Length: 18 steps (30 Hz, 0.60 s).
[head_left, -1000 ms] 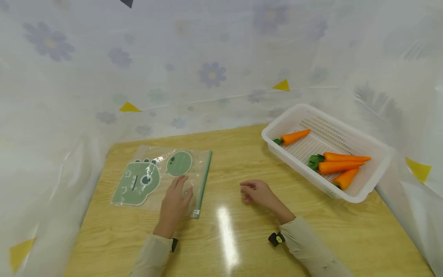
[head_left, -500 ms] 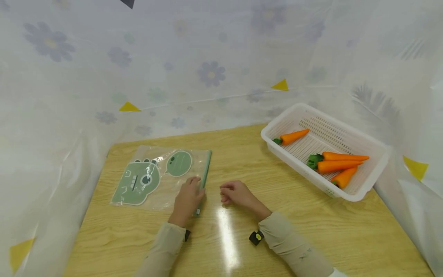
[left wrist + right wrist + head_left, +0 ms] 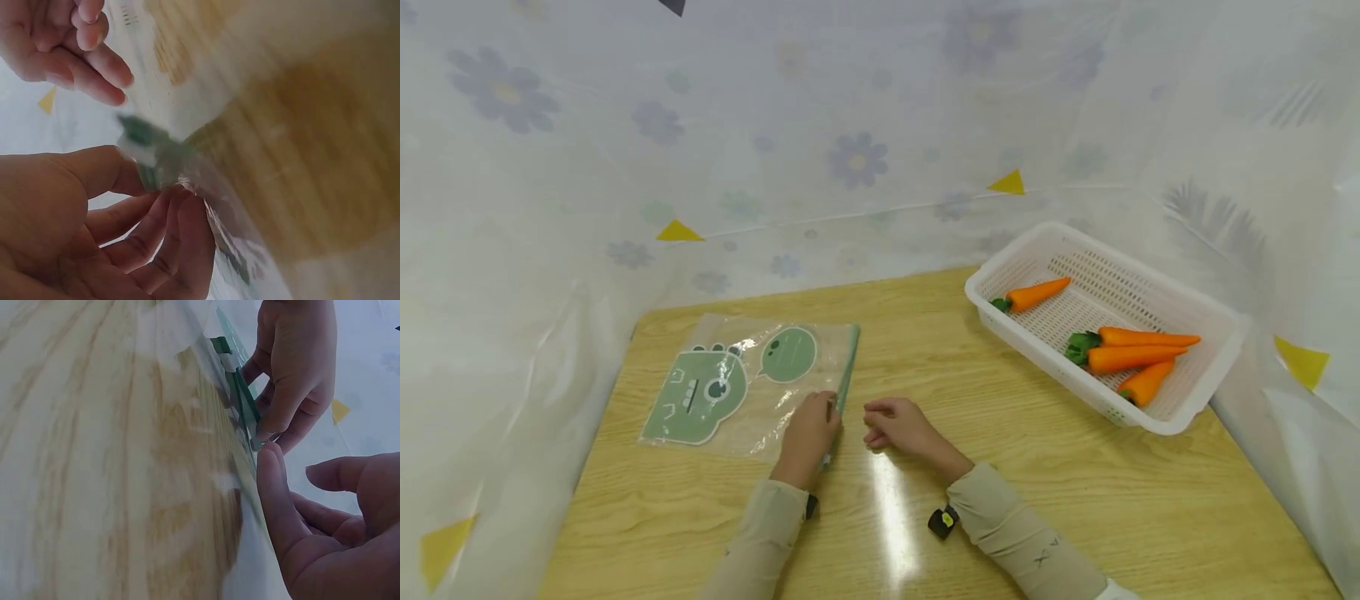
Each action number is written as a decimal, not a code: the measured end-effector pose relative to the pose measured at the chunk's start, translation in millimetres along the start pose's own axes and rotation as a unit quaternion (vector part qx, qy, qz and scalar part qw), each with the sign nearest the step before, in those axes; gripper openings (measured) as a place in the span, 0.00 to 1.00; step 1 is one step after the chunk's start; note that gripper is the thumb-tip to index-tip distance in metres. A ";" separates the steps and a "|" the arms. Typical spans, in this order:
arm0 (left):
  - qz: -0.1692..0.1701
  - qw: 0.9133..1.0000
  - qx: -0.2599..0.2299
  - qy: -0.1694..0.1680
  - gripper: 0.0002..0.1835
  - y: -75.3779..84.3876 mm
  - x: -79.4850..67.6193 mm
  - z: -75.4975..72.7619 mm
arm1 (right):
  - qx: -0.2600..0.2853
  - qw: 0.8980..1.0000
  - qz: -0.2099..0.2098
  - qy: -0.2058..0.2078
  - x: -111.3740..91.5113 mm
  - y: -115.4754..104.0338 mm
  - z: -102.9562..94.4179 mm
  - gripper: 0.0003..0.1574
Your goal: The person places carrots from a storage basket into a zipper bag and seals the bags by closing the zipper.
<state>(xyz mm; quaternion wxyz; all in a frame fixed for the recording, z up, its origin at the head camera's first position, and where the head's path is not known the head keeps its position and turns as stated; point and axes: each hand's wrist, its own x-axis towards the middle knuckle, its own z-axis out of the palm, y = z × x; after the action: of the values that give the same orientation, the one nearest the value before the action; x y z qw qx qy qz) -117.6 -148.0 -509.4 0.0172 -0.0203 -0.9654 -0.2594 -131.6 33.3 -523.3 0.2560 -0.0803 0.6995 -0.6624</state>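
A clear plastic slider bag (image 3: 756, 421) with a green dinosaur print (image 3: 703, 400) lies flat on the left of the table. Along its right edge runs a green zip strip (image 3: 850, 358). My left hand (image 3: 807, 437) pinches that strip between thumb and fingers, and in the left wrist view the strip's end (image 3: 147, 140) sticks out past the thumb. A whitish slider (image 3: 227, 361) sits near this end in the right wrist view. My right hand (image 3: 906, 429) is just right of the strip, fingers loosely bent, thumb and forefinger apart, holding nothing.
At the right a white perforated basket (image 3: 1037, 354) stands angled on the wooden table (image 3: 925, 325). Several carrots lie in it, one carrot (image 3: 1037, 296) apart from the others. Flower-patterned white sheeting (image 3: 857, 217) surrounds the table, with yellow triangles on it.
My left hand has moved right from the bag's face to its zip strip and now pinches it. My right hand has moved left, close to the strip. Basket and carrots stay put.
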 end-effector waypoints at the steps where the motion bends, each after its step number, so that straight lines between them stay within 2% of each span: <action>1: -0.001 1.000 -0.004 0.000 0.16 0.7 -1.1 0.2 | 0.005 1.000 -0.001 -0.004 -0.2 0.3 0.8 0.24; 7: -0.006 0.999 -0.048 -0.020 0.14 6.3 -9.9 -1.7 | 0.011 1.000 -0.006 -0.004 -1.2 0.8 6.2 0.28; 12: -0.021 0.995 -0.086 -0.036 0.13 12.5 -16.5 -4.9 | 0.034 0.999 -0.002 0.015 -2.2 -1.6 8.5 0.28; 18: -0.017 0.996 -0.085 -0.017 0.08 20.4 -22.2 -4.7 | 0.061 0.998 -0.013 0.029 -10.2 -18.8 9.6 0.25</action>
<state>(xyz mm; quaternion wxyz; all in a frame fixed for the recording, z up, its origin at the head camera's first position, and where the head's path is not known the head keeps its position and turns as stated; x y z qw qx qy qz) -94.3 -133.4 -496.1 -0.0057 -0.0101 -0.9402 -0.3403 -122.6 27.4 -502.4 0.2311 -0.0548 0.6640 -0.7090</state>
